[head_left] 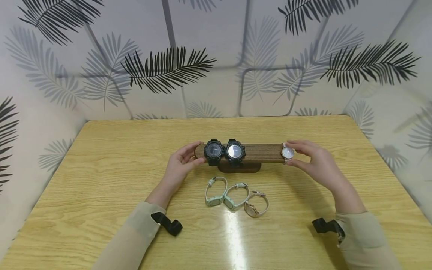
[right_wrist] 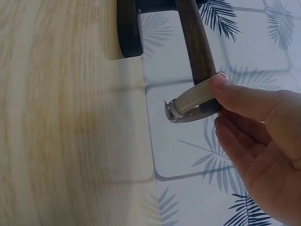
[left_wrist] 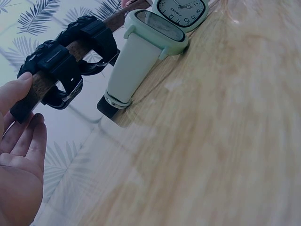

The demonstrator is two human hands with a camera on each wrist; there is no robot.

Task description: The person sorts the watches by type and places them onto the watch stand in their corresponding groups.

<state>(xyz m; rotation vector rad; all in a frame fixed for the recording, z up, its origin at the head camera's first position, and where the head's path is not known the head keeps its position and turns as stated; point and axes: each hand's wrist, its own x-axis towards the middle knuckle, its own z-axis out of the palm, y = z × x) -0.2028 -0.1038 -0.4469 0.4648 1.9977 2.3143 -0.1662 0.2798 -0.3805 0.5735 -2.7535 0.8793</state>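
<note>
A dark wooden watch stand (head_left: 263,153) bears two chunky black digital watches (head_left: 214,150) toward its left end. My left hand (head_left: 177,165) grips that end of its bar, thumb in front and fingers behind. At the opposite end, a small white-faced wristwatch (head_left: 288,153) with a pale strap encircles the bar. My right hand (head_left: 318,163) pinches this watch between thumb and fingers. In the right wrist view its buckled strap (right_wrist: 193,100) hangs in a loop below the bar, with the thumb pressing at the strap's upper edge.
In front of the stand lie two mint-green watches (head_left: 214,201) and a rose-gold watch (head_left: 251,210) with a pale strap, all buckled into loops. The wooden table (head_left: 101,180) meets a leaf-patterned wall covering (head_left: 216,90) at its back edge.
</note>
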